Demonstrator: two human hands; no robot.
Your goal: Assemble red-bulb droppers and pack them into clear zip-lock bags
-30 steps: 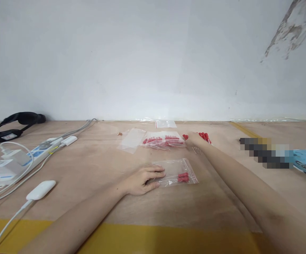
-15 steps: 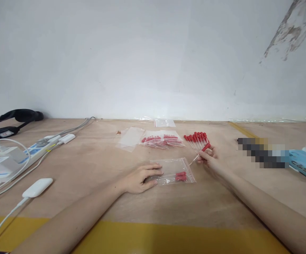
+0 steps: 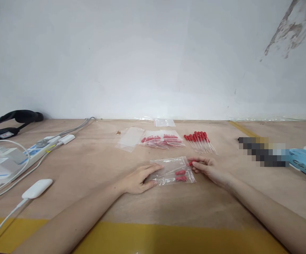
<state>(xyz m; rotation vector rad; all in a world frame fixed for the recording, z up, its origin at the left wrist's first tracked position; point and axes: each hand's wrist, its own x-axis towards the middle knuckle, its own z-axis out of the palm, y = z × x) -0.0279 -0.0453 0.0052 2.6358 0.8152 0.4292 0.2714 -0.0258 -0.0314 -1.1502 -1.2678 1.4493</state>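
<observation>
A clear zip bag (image 3: 166, 180) lies flat on the table before me, with two red-bulbed droppers (image 3: 181, 172) inside. My left hand (image 3: 138, 179) rests on the bag's left end, thumb and fingers spread over the plastic. At the bag's right-hand mouth, my right hand (image 3: 204, 169) pinches another dropper by its red bulb (image 3: 191, 163). Its thin clear stem points left into the bag. Behind that hand, several loose droppers (image 3: 199, 139) lie fanned out, bulbs toward the wall. Left of these sits a pile of filled bags (image 3: 162, 140) showing rows of red bulbs.
Flat, seemingly unfilled bags (image 3: 130, 138) lie left of the pile, and another bag (image 3: 165, 122) lies by the wall. A power strip (image 3: 32, 153), cables, a white case (image 3: 37, 188) and a black strap-like object (image 3: 12, 123) occupy the left. A blue packet (image 3: 305, 162) is at right.
My right hand has moved left to the bag's mouth, bringing the dropper's stem inside. The two droppers in the bag now lie farther apart. My left hand stays in place.
</observation>
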